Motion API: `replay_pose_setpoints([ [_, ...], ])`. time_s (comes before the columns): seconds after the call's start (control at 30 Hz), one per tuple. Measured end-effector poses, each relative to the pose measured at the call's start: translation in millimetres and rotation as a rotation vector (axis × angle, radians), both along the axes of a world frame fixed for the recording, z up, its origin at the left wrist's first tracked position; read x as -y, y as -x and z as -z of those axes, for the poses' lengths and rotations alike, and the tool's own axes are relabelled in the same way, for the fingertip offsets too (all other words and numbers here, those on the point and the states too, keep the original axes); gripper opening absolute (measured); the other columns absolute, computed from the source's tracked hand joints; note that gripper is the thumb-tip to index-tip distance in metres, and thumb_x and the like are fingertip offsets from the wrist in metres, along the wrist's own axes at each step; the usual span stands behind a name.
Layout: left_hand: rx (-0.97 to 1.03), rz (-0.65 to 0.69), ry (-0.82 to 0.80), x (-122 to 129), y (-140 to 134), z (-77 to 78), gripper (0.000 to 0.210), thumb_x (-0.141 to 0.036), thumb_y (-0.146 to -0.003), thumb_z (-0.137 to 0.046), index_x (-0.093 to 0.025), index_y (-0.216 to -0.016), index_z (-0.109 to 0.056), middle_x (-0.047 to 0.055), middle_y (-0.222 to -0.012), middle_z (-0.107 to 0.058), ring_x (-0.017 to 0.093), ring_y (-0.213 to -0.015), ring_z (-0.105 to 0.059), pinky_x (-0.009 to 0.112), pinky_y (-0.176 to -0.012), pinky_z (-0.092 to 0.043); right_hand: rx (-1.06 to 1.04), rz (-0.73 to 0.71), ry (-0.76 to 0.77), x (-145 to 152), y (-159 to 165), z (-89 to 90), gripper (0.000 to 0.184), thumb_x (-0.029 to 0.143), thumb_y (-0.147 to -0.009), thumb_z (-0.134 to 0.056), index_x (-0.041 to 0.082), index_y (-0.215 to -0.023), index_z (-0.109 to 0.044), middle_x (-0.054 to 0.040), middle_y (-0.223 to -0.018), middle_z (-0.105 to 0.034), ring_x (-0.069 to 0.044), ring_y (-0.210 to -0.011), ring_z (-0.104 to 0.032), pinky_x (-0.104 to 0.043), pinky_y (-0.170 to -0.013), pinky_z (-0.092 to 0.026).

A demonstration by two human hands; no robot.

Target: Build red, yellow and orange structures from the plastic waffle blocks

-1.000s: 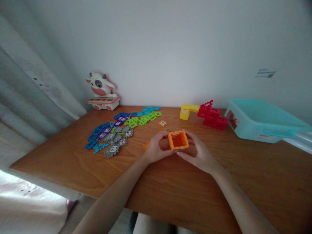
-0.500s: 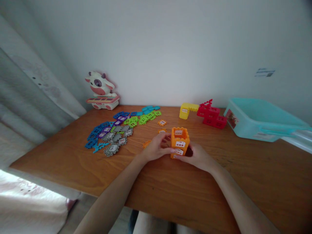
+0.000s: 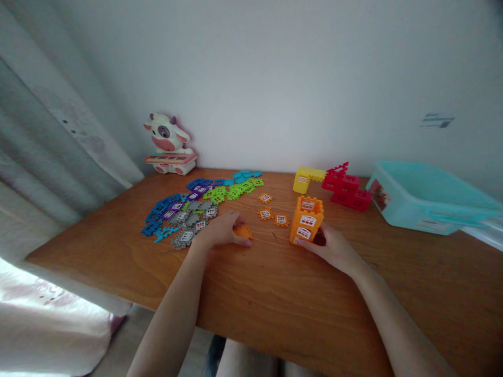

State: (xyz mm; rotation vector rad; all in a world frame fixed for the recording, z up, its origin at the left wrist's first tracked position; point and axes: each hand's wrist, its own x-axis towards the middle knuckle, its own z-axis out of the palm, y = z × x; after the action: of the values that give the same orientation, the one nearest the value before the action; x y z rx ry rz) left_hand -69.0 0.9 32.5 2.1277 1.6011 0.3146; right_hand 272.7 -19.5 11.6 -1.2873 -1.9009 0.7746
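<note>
A hollow orange tower (image 3: 307, 221) of interlocking window tiles stands upright on the wooden table. My right hand (image 3: 332, 246) is wrapped round its lower part, with the thumb along the front face. To the left, my left hand (image 3: 222, 230) is low over a loose orange building tile (image 3: 244, 232), thumb and fingers apart on either side of it. Whether the fingers touch this tile I cannot tell. Between the hands, two more orange tiles with window stickers (image 3: 281, 220) lie flat, and a third orange tile (image 3: 265, 198) lies behind them.
Grey tiles (image 3: 192, 220), green tiles (image 3: 236, 191) and blue and purple tiles spread left of centre. A yellow piece (image 3: 302, 180) joins a red block structure (image 3: 346, 188) at the back. A turquoise bin (image 3: 416, 204) stands right; a cow keyboard toy (image 3: 168, 144) sits back left.
My left hand has let go of the orange tower and moved left to the loose orange tile. The tower, still in my right hand, has shifted slightly right in view.
</note>
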Motion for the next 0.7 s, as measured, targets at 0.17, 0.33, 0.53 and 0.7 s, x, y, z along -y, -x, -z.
replay_pose_setpoints([
  [0.17,0.064,-0.015,0.07,-1,-2,2.1,0.055,-0.061,-0.065,-0.08,-0.022,-0.101,-0.064,0.005,-0.102,-0.07,0.025,-0.09,-0.065,0.031,-0.074,-0.047,0.023,0.008,-0.014,0,-1,0.7,0.046,0.051,-0.08,-0.078,0.026,-0.118,-0.069,-0.0097,-0.113,-0.077,-0.035,-0.097,-0.073,-0.054,-0.086,-0.059],
  [0.33,0.002,-0.007,-0.138,-4,-9,10.6,0.047,-0.056,-0.077,-0.071,-0.019,-0.105,-0.063,0.01,-0.11,-0.068,0.027,-0.098,-0.064,0.036,-0.086,-0.049,0.086,-0.006,-0.023,3,11,3.4,0.046,0.054,-0.081,-0.076,0.027,-0.117,-0.069,-0.0099,-0.116,-0.076,-0.035,-0.099,-0.072,-0.053,-0.087,-0.057],
  [0.53,-0.2,-0.133,-0.29,-7,-13,17.3,0.043,-0.044,-0.091,-0.057,-0.013,-0.12,-0.062,0.019,-0.125,-0.063,0.033,-0.117,-0.06,0.044,-0.104,-0.045,0.112,-0.094,-0.059,14,41,6.1,0.048,0.056,-0.082,-0.074,0.025,-0.118,-0.066,-0.0108,-0.12,-0.073,-0.034,-0.106,-0.068,-0.052,-0.092,-0.054],
  [0.7,-0.103,-0.053,-0.371,-8,-26,23.1,0.044,-0.03,-0.093,-0.055,-0.014,-0.134,-0.056,0.018,-0.139,-0.058,0.032,-0.131,-0.053,0.048,-0.112,-0.041,0.221,-0.17,-0.131,14,46,16.7,0.061,0.062,-0.079,-0.076,0.026,-0.126,-0.063,-0.013,-0.131,-0.067,-0.037,-0.12,-0.062,-0.057,-0.104,-0.047],
])
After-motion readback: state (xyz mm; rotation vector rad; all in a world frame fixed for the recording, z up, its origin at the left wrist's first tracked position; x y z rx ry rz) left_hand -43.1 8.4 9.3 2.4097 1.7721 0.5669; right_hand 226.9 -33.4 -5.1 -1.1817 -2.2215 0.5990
